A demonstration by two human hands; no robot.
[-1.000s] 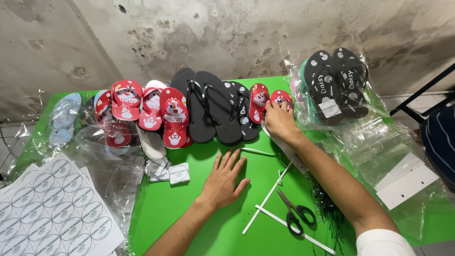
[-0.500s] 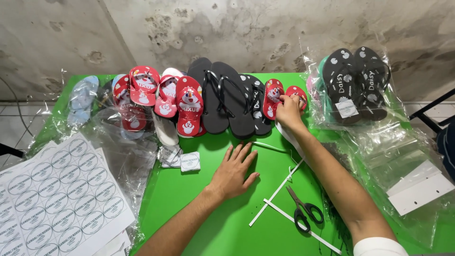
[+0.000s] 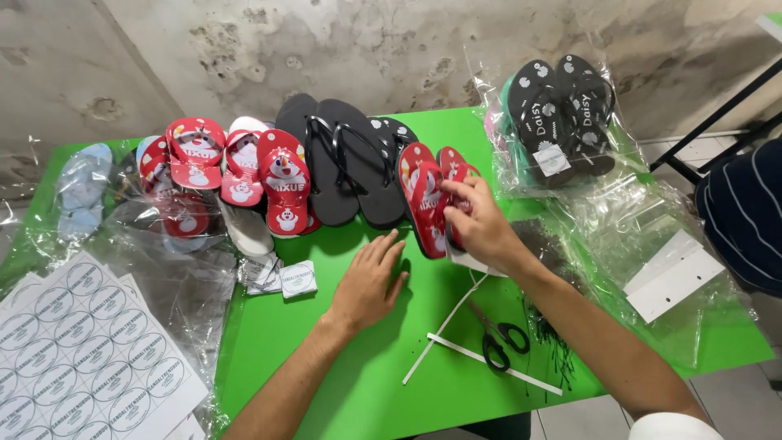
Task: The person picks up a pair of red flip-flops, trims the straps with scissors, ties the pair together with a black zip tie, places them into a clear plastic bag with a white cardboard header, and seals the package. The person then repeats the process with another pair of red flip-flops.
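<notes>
The right hand (image 3: 481,224) pinches a small red rubber flip-flop (image 3: 425,200); the left hand (image 3: 368,281) lies open, empty, on the glossy green table (image 3: 358,383).

A sheet of round white stickers (image 3: 77,350) lies at eight o'clock on the green table, circles in rows with dark rims; a clear plastic bag (image 3: 175,269) overlaps its upper edge; near the centre, slightly toward nine o'clock, sit small square white labels (image 3: 297,279); at two o'clock a clear bag holds black flip-flops (image 3: 562,114) with a white square tag (image 3: 552,160); at four o'clock a white card header (image 3: 674,274) rests on empty clear bags (image 3: 643,220).
</notes>
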